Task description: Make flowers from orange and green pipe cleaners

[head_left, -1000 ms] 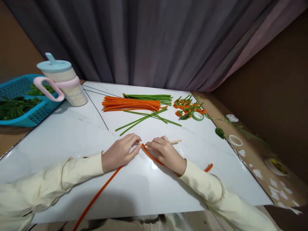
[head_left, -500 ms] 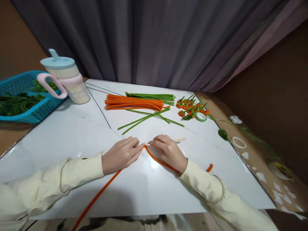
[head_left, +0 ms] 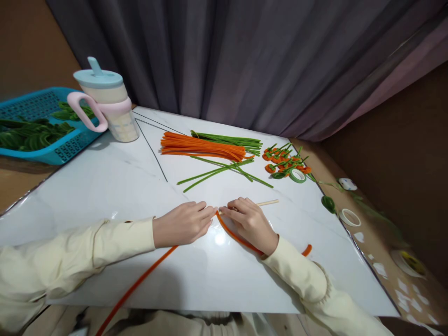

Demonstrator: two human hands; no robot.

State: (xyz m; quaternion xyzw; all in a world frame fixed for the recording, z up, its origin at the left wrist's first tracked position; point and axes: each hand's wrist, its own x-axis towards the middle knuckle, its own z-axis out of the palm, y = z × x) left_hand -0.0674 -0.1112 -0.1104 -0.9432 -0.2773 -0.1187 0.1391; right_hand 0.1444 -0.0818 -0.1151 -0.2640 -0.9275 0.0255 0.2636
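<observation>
Fingers pinched, my left hand (head_left: 187,222) grips an orange pipe cleaner (head_left: 140,279), whose one end trails down past the table's front edge. Its other part bends at my fingertips and runs under my right wrist, with the tip showing beyond the sleeve. My right hand (head_left: 250,221) is closed around a thin wooden stick (head_left: 269,203), which points up and to the right. The near end of the stick meets the bend of the pipe cleaner between both hands. Whether the pipe cleaner is wound on the stick I cannot tell.
Beyond my hands lie loose green pipe cleaners (head_left: 210,176), an orange bundle (head_left: 203,147) and a green bundle (head_left: 231,139). Small orange flowers (head_left: 280,158) and green tape (head_left: 297,176) are at right. A tumbler (head_left: 121,119) and blue basket (head_left: 66,151) stand left.
The view has shifted slightly, so the hands and table things sit a little further right. A bit more of the wooden stick shows past my right hand. Both hands keep their grip.
</observation>
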